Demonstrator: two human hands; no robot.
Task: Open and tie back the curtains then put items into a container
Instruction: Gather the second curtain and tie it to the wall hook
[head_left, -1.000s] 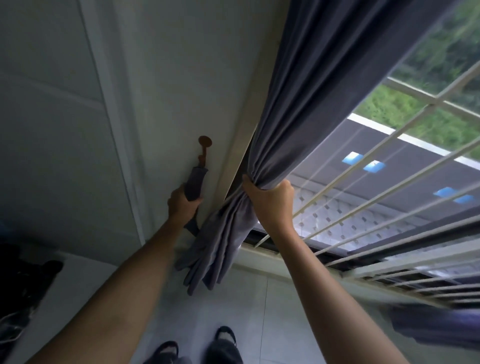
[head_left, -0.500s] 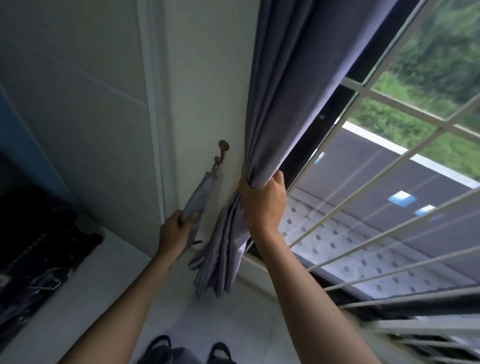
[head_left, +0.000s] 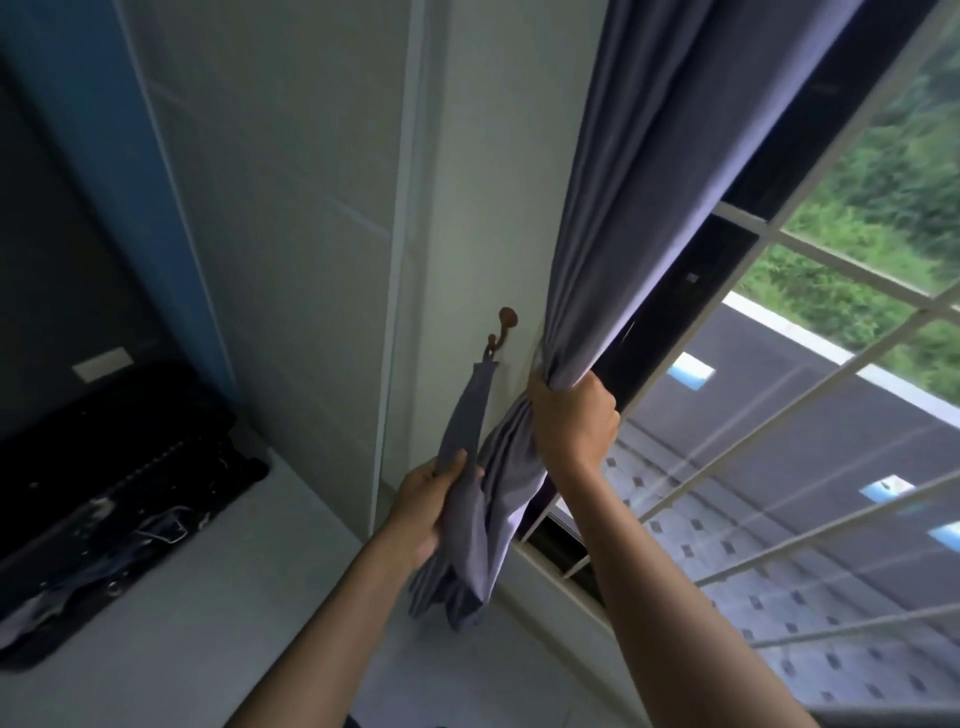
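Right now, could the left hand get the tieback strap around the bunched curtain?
Probably yes. The left hand already holds the tieback strap, hanging from the wall hook, right beside the curtain, which the right hand grips in a bunch. Nothing visible lies between them.

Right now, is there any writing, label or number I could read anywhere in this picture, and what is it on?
No text can be read.
The pale label on the dark panel at left: too blurred to tell whether it bears writing.
The small mark on the dark window frame: too small to read.
The curtain, tie-back and hook bear none.
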